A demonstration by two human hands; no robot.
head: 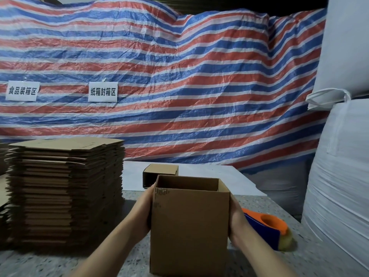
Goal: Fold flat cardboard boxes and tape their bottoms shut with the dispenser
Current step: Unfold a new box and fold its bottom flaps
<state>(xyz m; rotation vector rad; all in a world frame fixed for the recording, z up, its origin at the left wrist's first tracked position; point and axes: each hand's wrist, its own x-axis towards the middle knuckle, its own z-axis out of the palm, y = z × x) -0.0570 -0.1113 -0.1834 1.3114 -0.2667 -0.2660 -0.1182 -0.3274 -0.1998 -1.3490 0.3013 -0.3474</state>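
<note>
A brown box [189, 226], an orange-and-blue dispenser [267, 226] and a red, white and blue striped tarp [179, 76] are seen.

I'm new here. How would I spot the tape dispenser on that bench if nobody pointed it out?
Start at the tall stack of flat cardboard on the left of the speckled bench, then look right past the open box held between both hands. The tape dispenser lies just behind the right hand. It is the only orange and blue thing among brown cardboard.
</note>
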